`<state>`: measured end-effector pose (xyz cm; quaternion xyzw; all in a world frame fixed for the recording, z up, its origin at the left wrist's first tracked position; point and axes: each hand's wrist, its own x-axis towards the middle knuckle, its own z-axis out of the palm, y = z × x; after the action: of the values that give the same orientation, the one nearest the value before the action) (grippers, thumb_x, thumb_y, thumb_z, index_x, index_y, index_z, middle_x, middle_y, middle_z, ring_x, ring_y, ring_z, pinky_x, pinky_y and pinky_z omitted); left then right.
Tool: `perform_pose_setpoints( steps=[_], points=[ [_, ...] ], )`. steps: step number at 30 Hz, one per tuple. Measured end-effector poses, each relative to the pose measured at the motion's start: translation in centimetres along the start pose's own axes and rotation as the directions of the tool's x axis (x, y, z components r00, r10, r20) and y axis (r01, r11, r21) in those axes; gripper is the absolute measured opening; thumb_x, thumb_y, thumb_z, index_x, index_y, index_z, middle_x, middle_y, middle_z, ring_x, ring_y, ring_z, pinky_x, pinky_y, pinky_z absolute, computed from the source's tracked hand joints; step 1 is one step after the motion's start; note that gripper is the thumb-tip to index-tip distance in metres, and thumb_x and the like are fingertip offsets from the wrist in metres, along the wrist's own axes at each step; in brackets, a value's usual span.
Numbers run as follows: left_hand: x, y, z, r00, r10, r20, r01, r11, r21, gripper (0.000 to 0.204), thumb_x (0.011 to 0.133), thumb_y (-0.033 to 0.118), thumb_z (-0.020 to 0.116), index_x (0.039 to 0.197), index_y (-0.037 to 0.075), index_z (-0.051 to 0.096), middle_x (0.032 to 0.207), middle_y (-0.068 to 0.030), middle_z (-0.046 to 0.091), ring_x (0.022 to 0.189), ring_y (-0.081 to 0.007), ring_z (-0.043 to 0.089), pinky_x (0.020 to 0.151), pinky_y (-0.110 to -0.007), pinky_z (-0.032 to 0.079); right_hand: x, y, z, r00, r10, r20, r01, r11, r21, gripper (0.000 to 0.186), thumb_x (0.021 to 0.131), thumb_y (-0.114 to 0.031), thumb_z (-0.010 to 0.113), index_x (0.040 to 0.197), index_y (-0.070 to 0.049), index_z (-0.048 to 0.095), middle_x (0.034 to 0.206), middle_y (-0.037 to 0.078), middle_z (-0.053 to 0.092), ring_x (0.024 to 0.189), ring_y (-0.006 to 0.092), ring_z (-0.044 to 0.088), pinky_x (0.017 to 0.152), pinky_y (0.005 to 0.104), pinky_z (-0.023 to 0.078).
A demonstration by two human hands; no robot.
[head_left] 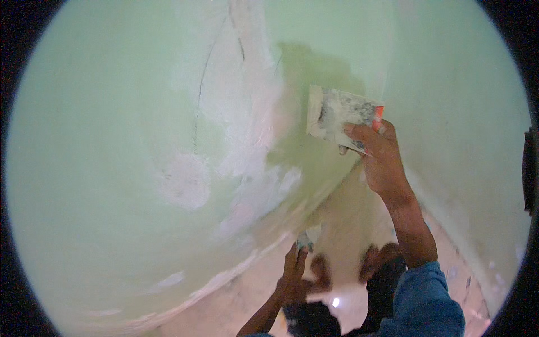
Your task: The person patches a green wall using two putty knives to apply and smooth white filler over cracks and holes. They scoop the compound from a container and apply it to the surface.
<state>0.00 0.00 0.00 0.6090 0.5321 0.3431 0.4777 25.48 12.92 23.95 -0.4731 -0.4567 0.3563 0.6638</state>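
My right hand (382, 151) is closed around a flat rectangular putty scraper (339, 109), its thumb lying on the upper face. The scraper is smeared with whitish putty and shows an orange-red strip along its edge near my fingers. It is held close to the green wall (112, 101); whether its edge touches cannot be told. Lower down, my left hand (293, 267) is closed on a small putty-smeared flat tool (305, 241), whose exact kind is unclear. Pale putty patches (247, 146) and a round patch (185, 181) mark the wall, with thin dark cracks above.
A second green wall (466, 112) meets the first in a corner at the right. Below lies a pinkish, dusty floor (236, 297), where my bare feet (320, 272) stand near the wall base. A dark object (529, 171) sits at the far right edge.
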Motion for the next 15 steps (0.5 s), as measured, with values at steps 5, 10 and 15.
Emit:
perform_pose_setpoints(
  steps=[5, 10, 15],
  points=[
    [-9.3, 11.9, -7.1, 0.965, -0.260, -0.029, 0.260, 0.966, -0.017, 0.028, 0.098, 0.026, 0.045, 0.107, 0.001, 0.054, 0.091, -0.0097, 0.065, 0.077, -0.0182, 0.061, 0.069, -0.031, 0.050, -5.4, 1.0, 3.1, 0.926, 0.310, -0.217, -0.264, 0.940, 0.216, 0.023, 0.084, -0.015, 0.063, 0.101, 0.001, 0.064, 0.091, 0.006, 0.065, 0.078, 0.0157, 0.059, 0.076, 0.0321, 0.047],
    [-14.6, 18.9, -11.9, 0.884, -0.420, -0.206, 0.411, 0.907, -0.086, 0.024, 0.097, 0.023, 0.046, 0.101, 0.001, 0.054, 0.086, -0.0104, 0.065, 0.055, -0.0082, 0.054, 0.041, -0.021, 0.036, -6.2, -1.4, 11.8, 0.814, 0.253, -0.523, -0.250, 0.965, 0.079, 0.043, 0.084, -0.005, 0.054, 0.127, -0.001, 0.051, 0.110, 0.017, 0.056, 0.100, 0.0288, 0.054, 0.090, 0.0380, 0.042],
    [-17.7, 20.7, -18.1, 0.837, -0.480, -0.261, 0.480, 0.874, -0.069, 0.022, 0.097, 0.023, 0.046, 0.101, 0.002, 0.053, 0.084, -0.0102, 0.064, 0.053, -0.0102, 0.054, 0.040, -0.023, 0.038, -5.4, -4.3, 21.0, 0.797, 0.152, -0.584, -0.331, 0.919, -0.214, 0.078, 0.075, 0.003, 0.057, 0.145, -0.002, 0.024, 0.126, 0.029, 0.039, 0.113, 0.0415, 0.040, 0.102, 0.0439, 0.029]
  ],
)
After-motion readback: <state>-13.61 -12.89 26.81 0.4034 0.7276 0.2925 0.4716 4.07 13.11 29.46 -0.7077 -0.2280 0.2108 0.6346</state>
